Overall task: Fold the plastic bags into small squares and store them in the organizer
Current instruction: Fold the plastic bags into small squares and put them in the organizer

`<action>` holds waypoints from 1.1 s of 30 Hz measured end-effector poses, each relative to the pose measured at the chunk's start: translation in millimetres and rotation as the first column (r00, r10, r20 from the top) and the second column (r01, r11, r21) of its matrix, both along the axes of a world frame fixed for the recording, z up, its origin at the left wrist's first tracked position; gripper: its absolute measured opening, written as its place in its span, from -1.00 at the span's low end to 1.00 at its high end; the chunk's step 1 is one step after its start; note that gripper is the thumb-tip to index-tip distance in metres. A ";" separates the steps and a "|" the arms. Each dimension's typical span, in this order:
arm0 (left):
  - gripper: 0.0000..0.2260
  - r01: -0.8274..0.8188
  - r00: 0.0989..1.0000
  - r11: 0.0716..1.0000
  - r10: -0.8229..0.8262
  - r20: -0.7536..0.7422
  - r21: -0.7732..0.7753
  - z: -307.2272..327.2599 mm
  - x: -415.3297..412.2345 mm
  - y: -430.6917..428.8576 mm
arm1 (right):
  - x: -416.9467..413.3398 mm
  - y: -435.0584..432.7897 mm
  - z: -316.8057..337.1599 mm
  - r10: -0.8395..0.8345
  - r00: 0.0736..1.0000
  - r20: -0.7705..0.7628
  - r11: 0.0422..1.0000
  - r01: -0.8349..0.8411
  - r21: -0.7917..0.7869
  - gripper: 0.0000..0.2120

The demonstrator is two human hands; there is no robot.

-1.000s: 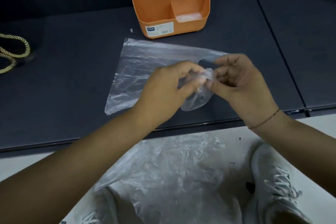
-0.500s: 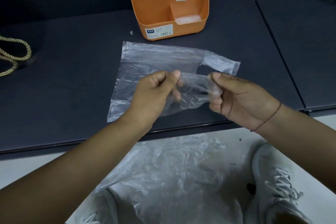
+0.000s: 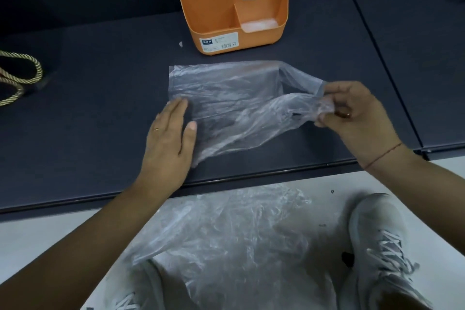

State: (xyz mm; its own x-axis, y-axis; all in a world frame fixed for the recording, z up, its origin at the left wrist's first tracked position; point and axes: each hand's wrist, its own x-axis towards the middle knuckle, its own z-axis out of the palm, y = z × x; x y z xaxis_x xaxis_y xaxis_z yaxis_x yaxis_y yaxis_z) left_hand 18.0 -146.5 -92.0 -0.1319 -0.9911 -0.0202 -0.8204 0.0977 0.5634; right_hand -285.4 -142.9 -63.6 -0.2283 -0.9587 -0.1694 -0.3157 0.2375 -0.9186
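Observation:
A clear plastic bag (image 3: 231, 98) lies stretched across the dark table (image 3: 100, 113), wrinkled along its near half. My left hand (image 3: 171, 133) rests flat with straight fingers on the bag's left end. My right hand (image 3: 352, 111) pinches the bag's bunched handles at its right end, lifted slightly off the table. Behind the bag stands the orange organizer (image 3: 234, 22); folded plastic shows in its three rear compartments and in the low front right one.
A pile of crumpled clear bags (image 3: 226, 239) lies on the pale floor between two white sneakers (image 3: 385, 246). A gold braided cord (image 3: 22, 75) sits at the table's left edge. A seam to a second table panel (image 3: 415, 58) runs on the right.
My hands have drawn apart: the left one let go of the handles and now lies flat on the bag's left end, while the right pulled the handles rightward, stretching the bag.

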 end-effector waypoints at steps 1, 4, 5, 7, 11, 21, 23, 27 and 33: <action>-0.38 0.026 0.992 0.999 -0.028 0.121 0.022 -6.6 5.5 1.3 | -6.1 -1.3 -2.0 -0.043 0.999 -0.021 0.999 0.043 0.008 -0.59; -0.33 0.102 0.925 0.995 -0.103 0.366 0.022 -20.0 10.4 5.0 | -21.3 -4.4 -6.3 -0.163 0.987 0.017 0.986 0.162 0.024 -0.55; -0.33 0.105 0.909 0.994 -0.104 0.403 0.020 -20.9 10.1 5.4 | -25.7 -4.0 -7.0 -0.194 0.980 0.038 0.981 0.193 0.026 -0.56; -0.32 0.101 0.883 0.995 -0.099 0.459 0.022 -20.8 9.3 5.1 | -33.4 -2.6 -8.1 -0.237 0.970 0.055 0.971 0.234 0.055 -0.60; -0.31 0.106 0.846 0.994 -0.104 0.522 0.027 -22.8 12.3 4.5 | -49.9 1.0 -13.3 -0.279 0.960 -0.015 0.954 0.279 0.113 -0.68; -0.28 0.253 0.864 0.964 -0.185 0.468 -0.086 -16.4 12.7 15.8 | -56.2 4.2 -5.9 -0.182 0.973 -0.144 0.964 0.205 0.166 -0.85; -0.29 0.342 0.837 0.935 -0.259 0.481 -0.091 -14.8 6.3 26.2 | -49.6 6.2 -6.0 -0.079 0.975 -0.209 0.979 0.116 0.169 -0.77; -0.26 0.451 0.734 0.892 -0.377 0.565 0.009 -21.6 4.1 47.2 | -51.3 2.8 -7.4 -0.060 0.987 -0.149 0.985 0.083 0.150 -0.75; -0.26 0.442 0.723 0.897 -0.370 0.584 0.021 -23.5 13.9 50.9 | -67.9 7.7 -1.4 -0.051 0.998 0.042 0.989 0.045 0.139 -0.89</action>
